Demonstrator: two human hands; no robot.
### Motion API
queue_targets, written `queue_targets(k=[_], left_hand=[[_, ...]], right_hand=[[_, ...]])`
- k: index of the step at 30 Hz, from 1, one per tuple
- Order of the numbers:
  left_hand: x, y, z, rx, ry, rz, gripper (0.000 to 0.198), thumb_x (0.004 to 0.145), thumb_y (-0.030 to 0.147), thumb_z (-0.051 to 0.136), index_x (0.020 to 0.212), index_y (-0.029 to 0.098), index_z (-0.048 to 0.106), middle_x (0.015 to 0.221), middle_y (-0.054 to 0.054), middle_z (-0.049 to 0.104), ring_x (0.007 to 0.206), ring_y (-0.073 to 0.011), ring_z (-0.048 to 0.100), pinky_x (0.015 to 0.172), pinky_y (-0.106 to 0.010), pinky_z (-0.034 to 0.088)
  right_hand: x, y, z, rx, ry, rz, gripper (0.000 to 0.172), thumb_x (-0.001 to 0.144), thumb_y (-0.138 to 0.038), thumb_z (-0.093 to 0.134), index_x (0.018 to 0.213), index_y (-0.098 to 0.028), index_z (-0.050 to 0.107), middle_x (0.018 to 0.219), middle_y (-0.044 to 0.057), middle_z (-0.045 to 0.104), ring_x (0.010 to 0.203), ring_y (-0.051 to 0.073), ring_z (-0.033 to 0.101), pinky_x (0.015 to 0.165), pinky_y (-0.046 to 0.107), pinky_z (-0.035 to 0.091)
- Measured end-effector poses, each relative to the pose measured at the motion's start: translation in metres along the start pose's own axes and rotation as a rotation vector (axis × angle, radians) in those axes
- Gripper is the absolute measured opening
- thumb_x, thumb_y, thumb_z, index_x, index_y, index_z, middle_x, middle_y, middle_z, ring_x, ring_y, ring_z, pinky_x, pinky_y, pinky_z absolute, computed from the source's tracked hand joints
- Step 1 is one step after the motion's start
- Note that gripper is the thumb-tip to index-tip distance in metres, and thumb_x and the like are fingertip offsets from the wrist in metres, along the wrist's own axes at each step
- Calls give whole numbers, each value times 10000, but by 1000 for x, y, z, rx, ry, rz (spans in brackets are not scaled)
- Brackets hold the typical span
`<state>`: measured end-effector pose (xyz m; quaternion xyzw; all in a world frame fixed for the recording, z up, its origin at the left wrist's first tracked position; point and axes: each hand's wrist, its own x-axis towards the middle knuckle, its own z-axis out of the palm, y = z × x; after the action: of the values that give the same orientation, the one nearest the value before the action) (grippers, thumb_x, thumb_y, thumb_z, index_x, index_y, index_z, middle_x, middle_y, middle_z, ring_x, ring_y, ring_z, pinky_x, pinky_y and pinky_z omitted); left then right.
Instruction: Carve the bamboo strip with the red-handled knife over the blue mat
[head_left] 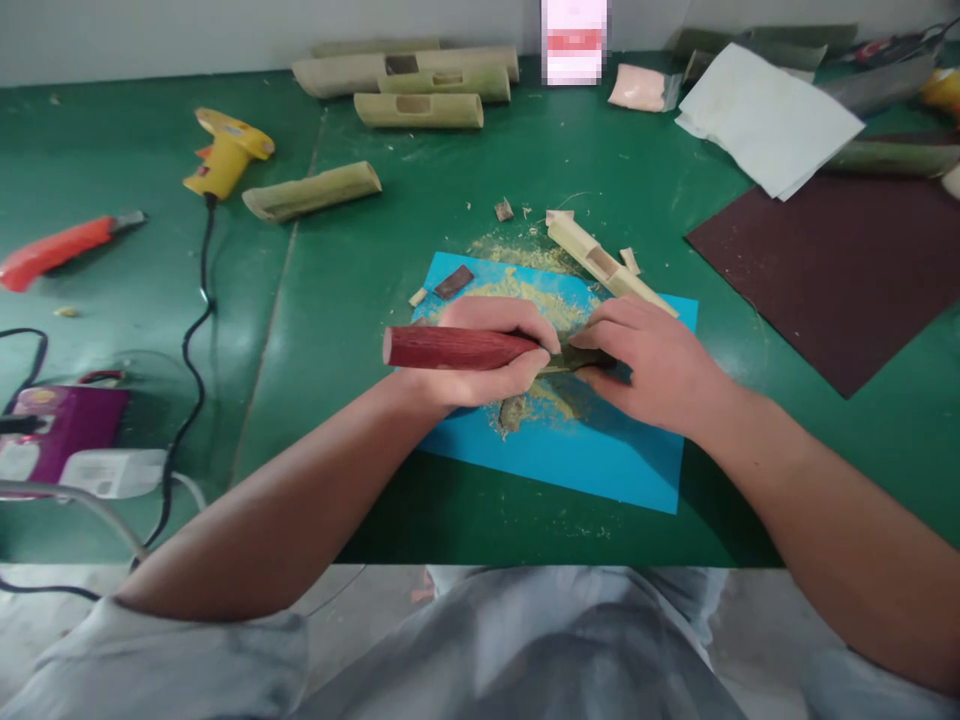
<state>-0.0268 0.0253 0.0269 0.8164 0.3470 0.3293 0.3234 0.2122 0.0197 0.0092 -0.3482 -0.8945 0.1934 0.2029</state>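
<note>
My left hand [495, 345] is closed around a tool with a thick red wooden handle [457, 348]. The handle's butt points left, while my fingers hide the working end. Close by on the right, my right hand [645, 355] grips a dark greenish bamboo piece [564, 358], mostly covered by the fingers. Both hands are over a blue sheet [630, 475] strewn with yellowish shavings [544, 295]. A pale split bamboo piece with a notch [600, 258] lies just beyond my right hand. Left of it are a dark brown scrap [454, 282] and small chips.
Several bamboo tubes [420, 110] lie at the back, with another tube [315, 190] nearer. At left are a yellow hot-air tool [229, 155], its black cord, a red-handled cutter [67, 250] and a purple power box [90, 425]. Dark brown sheet [832, 280] and white paper [765, 120] lie right.
</note>
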Motion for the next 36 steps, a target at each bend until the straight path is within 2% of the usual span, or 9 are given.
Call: queue_targets(k=[6,18,24,31,36], left_hand=[[2,1,6,-5,48,-62,141,843,298,650,731,235,709,729,5,740,668,-170,678,685,-307,547],[-8,-16,10,-106,186,92,138,800,255,680,668,254,641,637,7,652,554,-155,584,547,-330,482],[-11,-14,11,-44,259,50,190,785,289,653,605,245,609,585,-12,619,509,-168,559,509,-358,456],[-11,-18,12,-89,311,141,166,770,224,658,615,231,600,552,15,565,476,-126,498,482,-312,398],[-13,-15,11,-23,302,30,213,802,298,645,599,238,632,575,-21,604,508,-172,546,506,-363,442]], right_hand=[[0,-1,1,-16,11,-4,108,923,-245,605,973,-192,685,981,106,692,930,268,603,809,416,465],[-1,0,0,-57,4,-7,131,925,-256,602,1002,-196,690,965,98,668,914,261,576,789,408,436],[-1,0,0,-34,2,3,136,919,-236,587,996,-199,693,992,108,679,936,273,581,804,419,441],[-1,0,0,-68,2,-13,157,934,-251,581,1020,-183,694,986,111,679,933,272,581,801,414,438],[-1,1,1,-56,6,-20,143,931,-252,584,1016,-198,686,988,102,672,932,265,576,795,406,434]])
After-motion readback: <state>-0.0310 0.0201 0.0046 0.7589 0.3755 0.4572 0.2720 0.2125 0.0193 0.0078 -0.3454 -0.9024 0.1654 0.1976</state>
